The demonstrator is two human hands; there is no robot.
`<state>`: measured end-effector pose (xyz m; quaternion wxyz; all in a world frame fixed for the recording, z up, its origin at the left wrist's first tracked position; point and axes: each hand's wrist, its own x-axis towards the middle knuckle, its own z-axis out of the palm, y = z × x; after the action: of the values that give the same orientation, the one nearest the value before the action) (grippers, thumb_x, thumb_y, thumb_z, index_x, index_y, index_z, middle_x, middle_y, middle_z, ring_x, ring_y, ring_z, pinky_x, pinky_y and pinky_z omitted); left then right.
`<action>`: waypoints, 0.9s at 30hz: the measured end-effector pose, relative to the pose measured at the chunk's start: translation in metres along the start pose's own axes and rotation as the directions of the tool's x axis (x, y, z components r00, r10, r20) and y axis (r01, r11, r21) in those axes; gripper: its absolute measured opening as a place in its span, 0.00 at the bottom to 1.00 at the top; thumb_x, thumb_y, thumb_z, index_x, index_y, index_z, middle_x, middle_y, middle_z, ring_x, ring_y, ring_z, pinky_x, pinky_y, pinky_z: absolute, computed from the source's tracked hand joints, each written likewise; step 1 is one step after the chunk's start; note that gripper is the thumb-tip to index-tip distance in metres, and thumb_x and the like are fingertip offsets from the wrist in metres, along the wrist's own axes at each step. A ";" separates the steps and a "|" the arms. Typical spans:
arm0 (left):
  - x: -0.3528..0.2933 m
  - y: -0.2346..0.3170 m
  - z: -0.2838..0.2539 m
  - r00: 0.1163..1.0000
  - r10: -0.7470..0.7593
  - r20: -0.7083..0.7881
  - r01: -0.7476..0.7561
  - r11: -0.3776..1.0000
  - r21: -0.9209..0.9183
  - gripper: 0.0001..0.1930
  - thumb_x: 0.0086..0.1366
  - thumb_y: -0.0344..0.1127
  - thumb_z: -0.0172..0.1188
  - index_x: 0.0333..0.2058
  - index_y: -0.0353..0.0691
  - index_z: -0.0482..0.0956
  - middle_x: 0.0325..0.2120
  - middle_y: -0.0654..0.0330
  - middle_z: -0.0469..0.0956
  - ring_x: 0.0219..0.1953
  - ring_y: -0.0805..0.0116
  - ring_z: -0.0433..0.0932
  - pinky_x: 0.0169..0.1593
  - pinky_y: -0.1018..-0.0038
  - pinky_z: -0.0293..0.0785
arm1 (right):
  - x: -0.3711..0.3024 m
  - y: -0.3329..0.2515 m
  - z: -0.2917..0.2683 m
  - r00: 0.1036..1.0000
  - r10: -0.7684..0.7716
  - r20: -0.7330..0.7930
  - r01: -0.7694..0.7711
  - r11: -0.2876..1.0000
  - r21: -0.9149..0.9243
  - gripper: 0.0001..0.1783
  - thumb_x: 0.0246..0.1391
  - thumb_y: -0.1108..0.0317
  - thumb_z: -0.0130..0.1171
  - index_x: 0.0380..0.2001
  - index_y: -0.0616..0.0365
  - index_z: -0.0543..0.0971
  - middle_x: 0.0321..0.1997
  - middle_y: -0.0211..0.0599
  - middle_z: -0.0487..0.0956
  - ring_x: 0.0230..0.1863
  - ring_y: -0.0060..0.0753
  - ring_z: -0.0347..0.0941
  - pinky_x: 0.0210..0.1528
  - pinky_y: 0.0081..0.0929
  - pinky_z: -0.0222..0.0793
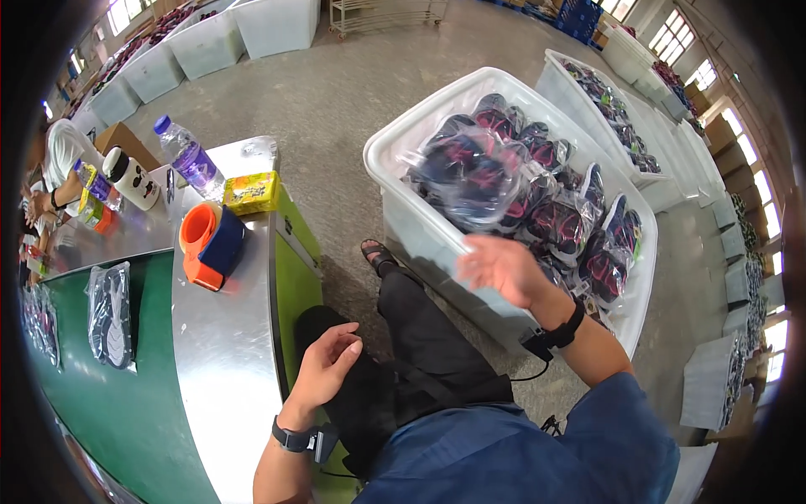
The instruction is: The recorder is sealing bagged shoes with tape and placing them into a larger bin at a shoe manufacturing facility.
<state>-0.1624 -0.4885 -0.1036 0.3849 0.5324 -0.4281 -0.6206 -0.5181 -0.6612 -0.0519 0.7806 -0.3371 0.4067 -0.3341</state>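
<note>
My right hand [505, 270] is over the near edge of a large white plastic bin [403, 126], its fingers spread and slightly blurred, nothing in them. Just beyond the fingertips, a clear-bagged pair of dark shoes [470, 178] with pink accents is smeared by motion above the pile, apart from my hand. Several more bagged dark and pink shoes [556, 225] fill the bin. My left hand [329, 363] hovers above my thigh beside the metal-topped table [227, 353]; its fingers are loosely bent, the thumb a little apart, and no object shows in it.
On the table stand an orange and blue tape dispenser [201, 244], a yellow packet [252, 193], a purple-labelled bottle [191, 155] and a white cup [132, 178]. A bagged pair [109, 315] lies on the green belt [109, 403]. Another shoe-filled bin [554, 76] is behind at right; a person [71, 151] is at far left.
</note>
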 end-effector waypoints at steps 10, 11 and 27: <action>0.005 -0.004 0.006 0.993 0.103 -0.060 -0.090 0.978 0.190 0.23 0.73 0.38 0.67 0.62 0.33 0.78 0.44 0.56 0.84 0.41 0.73 0.80 0.47 0.74 0.79 | 0.137 -0.063 -0.152 0.766 -0.621 -0.164 0.198 0.472 -0.859 0.21 0.64 0.56 0.69 0.50 0.62 0.86 0.48 0.34 0.87 0.41 0.27 0.81 0.41 0.34 0.78; 0.004 -0.005 0.004 0.992 0.106 -0.063 -0.089 0.970 0.225 0.24 0.73 0.39 0.68 0.62 0.33 0.78 0.44 0.56 0.85 0.41 0.72 0.81 0.47 0.73 0.79 | 0.153 -0.066 -0.166 0.772 -0.616 -0.155 0.206 0.474 -0.856 0.21 0.64 0.56 0.69 0.50 0.62 0.86 0.48 0.34 0.87 0.41 0.27 0.81 0.41 0.34 0.78; 0.000 0.002 0.002 0.993 0.112 -0.041 -0.083 0.896 0.436 0.25 0.72 0.43 0.68 0.60 0.34 0.79 0.43 0.50 0.84 0.37 0.61 0.84 0.45 0.68 0.81 | 0.193 -0.050 -0.144 0.735 -0.132 -0.665 -0.041 0.970 -0.238 0.38 0.49 0.49 0.76 0.57 0.63 0.77 0.56 0.51 0.81 0.51 0.57 0.81 0.54 0.67 0.76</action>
<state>-0.1645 -0.4885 -0.1019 0.3014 0.6024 -0.5687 -0.4720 -0.5684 -0.8793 -0.1553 0.5250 -0.2932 0.6907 -0.4017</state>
